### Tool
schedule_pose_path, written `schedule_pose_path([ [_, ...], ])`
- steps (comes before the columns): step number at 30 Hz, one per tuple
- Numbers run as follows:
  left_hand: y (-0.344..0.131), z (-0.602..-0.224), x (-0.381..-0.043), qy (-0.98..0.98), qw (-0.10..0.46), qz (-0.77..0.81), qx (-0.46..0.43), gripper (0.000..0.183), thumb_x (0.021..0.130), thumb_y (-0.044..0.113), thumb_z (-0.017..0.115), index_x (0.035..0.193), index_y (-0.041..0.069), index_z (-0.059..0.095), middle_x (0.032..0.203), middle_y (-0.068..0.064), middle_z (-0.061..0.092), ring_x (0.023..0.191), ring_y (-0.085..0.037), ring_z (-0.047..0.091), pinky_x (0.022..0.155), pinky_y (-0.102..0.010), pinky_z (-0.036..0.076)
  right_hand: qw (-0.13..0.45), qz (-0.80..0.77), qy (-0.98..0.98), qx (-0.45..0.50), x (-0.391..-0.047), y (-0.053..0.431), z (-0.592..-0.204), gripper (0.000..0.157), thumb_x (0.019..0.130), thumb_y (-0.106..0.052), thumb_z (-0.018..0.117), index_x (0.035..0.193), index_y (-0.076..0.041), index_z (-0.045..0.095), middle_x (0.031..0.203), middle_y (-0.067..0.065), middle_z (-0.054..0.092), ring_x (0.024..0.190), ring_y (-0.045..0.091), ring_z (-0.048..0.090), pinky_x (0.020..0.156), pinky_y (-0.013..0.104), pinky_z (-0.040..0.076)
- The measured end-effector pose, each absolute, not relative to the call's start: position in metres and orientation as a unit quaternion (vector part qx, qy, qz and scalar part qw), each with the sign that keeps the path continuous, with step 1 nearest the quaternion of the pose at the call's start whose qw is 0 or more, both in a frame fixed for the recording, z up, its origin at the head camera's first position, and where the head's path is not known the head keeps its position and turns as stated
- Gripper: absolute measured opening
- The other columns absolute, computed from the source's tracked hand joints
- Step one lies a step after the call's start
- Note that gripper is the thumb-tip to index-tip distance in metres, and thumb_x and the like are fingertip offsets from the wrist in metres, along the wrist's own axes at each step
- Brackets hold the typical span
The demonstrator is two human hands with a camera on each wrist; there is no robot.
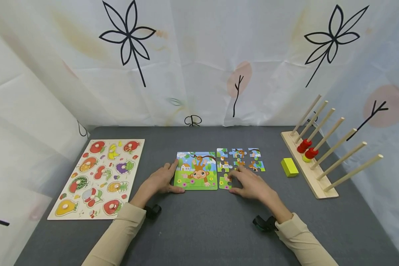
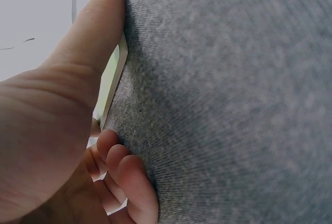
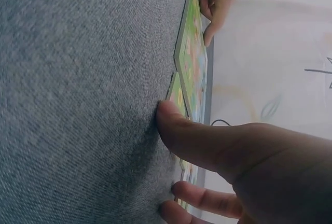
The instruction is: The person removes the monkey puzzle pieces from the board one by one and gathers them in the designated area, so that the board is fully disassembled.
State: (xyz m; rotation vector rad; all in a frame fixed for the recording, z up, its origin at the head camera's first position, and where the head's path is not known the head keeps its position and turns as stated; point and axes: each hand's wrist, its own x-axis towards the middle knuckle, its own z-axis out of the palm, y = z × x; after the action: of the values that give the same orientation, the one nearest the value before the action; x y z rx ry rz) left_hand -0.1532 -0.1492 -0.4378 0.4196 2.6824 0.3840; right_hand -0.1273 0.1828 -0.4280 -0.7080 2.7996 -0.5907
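Observation:
A jigsaw puzzle board [image 1: 196, 177] with a monkey picture lies flat on the grey table. My left hand [image 1: 164, 179] holds its left side, thumb at the near corner and index finger at the far one; the left wrist view shows the other fingers curled on the cloth. Right of the board, several loose jigsaw pieces [image 1: 223, 166] lie in rows. My right hand [image 1: 251, 183] grips the near-left puzzle piece [image 1: 224, 182], thumb on its near edge and fingers over its far side. That hand hides part of the near row.
A fruit peg puzzle [image 1: 99, 189] lies at the left. On the right stands a wooden peg rack [image 1: 319, 181] with red rings [image 1: 305, 145] on two pegs, tall rods leaning up. A yellow block [image 1: 289, 167] sits beside it. A patterned curtain [image 1: 199, 74] hangs behind the table.

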Motion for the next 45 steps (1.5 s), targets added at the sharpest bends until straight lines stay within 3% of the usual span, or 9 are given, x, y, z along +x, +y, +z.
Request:
schedule_pose_path([
  [9, -0.15, -0.439, -0.154, 0.959, 0.195, 0.138, 0.154, 0.118, 0.082, 0.054, 0.082, 0.164, 0.001, 0.015, 0.143, -0.029, 0.047, 0.117, -0.038, 0.059, 0.095, -0.052, 0.051, 0.103, -0.202, 0.946, -0.233, -0.129, 0.183, -0.428, 0.038, 0.09, -0.029, 0.08, 0.123, -0.015, 0.069, 0.121, 0.011, 0.061, 0.107, 0.029, 0.062, 0.085, 0.054, 0.051],
  [18, -0.149, -0.439, -0.155, 0.961, 0.192, 0.13, 0.154, 0.119, 0.081, 0.055, 0.082, 0.164, 0.002, 0.016, 0.139, -0.027, 0.049, 0.111, -0.034, 0.059, 0.092, -0.051, 0.051, 0.104, -0.199, 0.946, -0.234, -0.13, 0.183, -0.428, 0.038, 0.09, -0.029, 0.08, 0.123, -0.016, 0.069, 0.117, 0.009, 0.06, 0.098, 0.023, 0.06, 0.078, 0.047, 0.05],
  [36, -0.148, -0.44, -0.155, 0.96, 0.2, 0.127, 0.148, 0.119, 0.081, 0.055, 0.082, 0.164, 0.002, 0.015, 0.14, -0.027, 0.048, 0.112, -0.035, 0.058, 0.093, -0.05, 0.051, 0.098, -0.205, 0.943, -0.242, -0.131, 0.181, -0.428, 0.041, 0.09, -0.027, 0.08, 0.127, -0.014, 0.068, 0.119, 0.009, 0.06, 0.1, 0.025, 0.062, 0.079, 0.047, 0.051],
  [45, -0.148, -0.439, -0.154, 0.959, 0.203, 0.13, 0.149, 0.119, 0.082, 0.056, 0.082, 0.164, 0.003, 0.015, 0.142, -0.026, 0.048, 0.117, -0.037, 0.058, 0.094, -0.051, 0.05, 0.065, -0.214, 0.94, -0.259, -0.131, 0.167, -0.421, 0.042, 0.089, -0.026, 0.081, 0.127, -0.013, 0.07, 0.104, 0.008, 0.06, 0.079, 0.013, 0.049, 0.066, 0.029, 0.04],
])
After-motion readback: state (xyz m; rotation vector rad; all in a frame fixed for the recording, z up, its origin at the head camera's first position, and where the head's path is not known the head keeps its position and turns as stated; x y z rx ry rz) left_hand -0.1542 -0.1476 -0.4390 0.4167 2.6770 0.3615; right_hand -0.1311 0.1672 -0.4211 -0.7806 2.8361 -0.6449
